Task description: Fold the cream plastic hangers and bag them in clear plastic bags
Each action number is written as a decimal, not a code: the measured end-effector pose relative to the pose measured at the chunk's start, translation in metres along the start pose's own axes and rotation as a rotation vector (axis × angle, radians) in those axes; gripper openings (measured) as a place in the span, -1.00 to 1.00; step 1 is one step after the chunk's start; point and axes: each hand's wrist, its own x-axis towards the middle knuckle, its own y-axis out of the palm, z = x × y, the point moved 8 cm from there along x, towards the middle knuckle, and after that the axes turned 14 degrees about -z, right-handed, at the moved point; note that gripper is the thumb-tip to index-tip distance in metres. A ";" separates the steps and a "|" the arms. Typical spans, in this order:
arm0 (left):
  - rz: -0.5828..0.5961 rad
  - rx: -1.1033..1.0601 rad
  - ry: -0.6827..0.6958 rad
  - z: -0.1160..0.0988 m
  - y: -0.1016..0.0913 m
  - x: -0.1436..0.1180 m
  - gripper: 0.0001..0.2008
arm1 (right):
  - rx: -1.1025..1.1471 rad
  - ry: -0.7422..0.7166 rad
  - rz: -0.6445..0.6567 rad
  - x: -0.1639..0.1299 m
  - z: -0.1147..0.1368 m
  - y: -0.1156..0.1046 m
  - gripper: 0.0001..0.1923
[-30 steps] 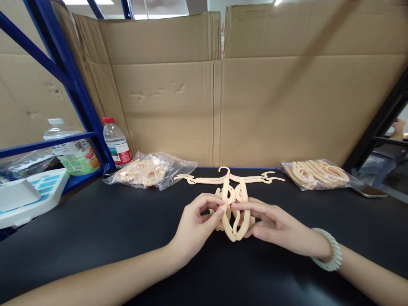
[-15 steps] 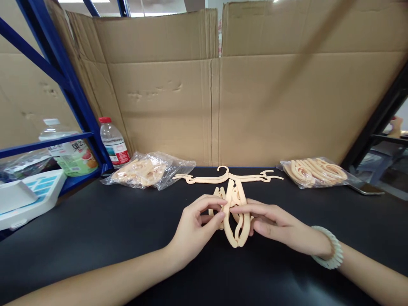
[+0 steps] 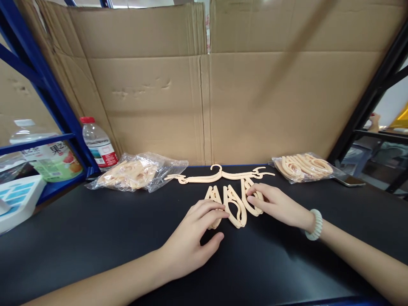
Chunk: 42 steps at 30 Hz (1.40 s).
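Three cream plastic folding hangers lie folded side by side on the black table. My left hand (image 3: 194,236) is over the left folded hanger (image 3: 214,196) and partly hides it. Its fingers are stretched out and apart, with the tips at the edge of the middle folded hanger (image 3: 240,212). My right hand (image 3: 280,203) pinches the right folded hanger (image 3: 253,209) between thumb and fingers, covering its upper right side. Behind them lies an unfolded hanger (image 3: 204,178), arms spread wide and hook away from me.
At the back left is a clear bag of hanger parts (image 3: 134,172), beside a red-capped bottle (image 3: 98,144). Another bag of folded hangers (image 3: 306,166) and a phone (image 3: 349,181) lie at the back right. A cardboard wall (image 3: 153,93) closes off the far edge.
The hangers that overlapped between my hands now lie apart in a row. My right hand has moved away from me with one folded hanger; my left hand's fingers have opened. The view has shifted right.
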 end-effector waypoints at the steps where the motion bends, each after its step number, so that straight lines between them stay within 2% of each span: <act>1: 0.028 0.032 -0.008 0.001 0.002 -0.001 -0.61 | -0.019 -0.011 0.034 -0.001 0.001 0.003 -0.70; 6: 0.210 0.147 -0.023 0.005 0.011 -0.010 -0.41 | -0.105 -0.072 0.115 -0.007 0.004 0.009 -0.70; 9: 0.317 0.188 -0.002 0.003 0.017 -0.015 -0.41 | -0.156 -0.102 0.158 -0.011 0.004 0.013 -0.68; 11: 0.341 0.220 0.001 0.002 0.019 -0.017 -0.41 | -0.191 -0.112 0.183 -0.013 0.005 0.014 -0.66; 16: 0.310 0.291 -0.029 0.006 0.019 -0.017 -0.36 | -0.213 -0.132 0.211 -0.015 0.011 0.013 -0.68; 21: 0.401 0.266 -0.027 0.009 0.018 -0.017 -0.36 | -0.209 -0.142 0.212 -0.015 0.013 0.013 -0.62; 28: 0.324 0.255 -0.022 0.013 0.013 -0.014 -0.36 | -0.214 -0.160 0.139 -0.013 0.016 0.007 -0.49; 33: 0.312 0.251 -0.018 0.011 0.012 -0.013 -0.37 | -0.188 -0.268 0.085 -0.015 0.028 0.008 -0.43; 38: 0.311 0.241 -0.032 0.013 0.012 -0.015 -0.37 | -0.190 -0.329 0.190 -0.028 0.033 0.029 -0.20; 42: 0.287 0.228 -0.014 0.014 0.013 -0.013 -0.37 | -0.199 -0.342 0.281 -0.032 0.033 0.043 -0.21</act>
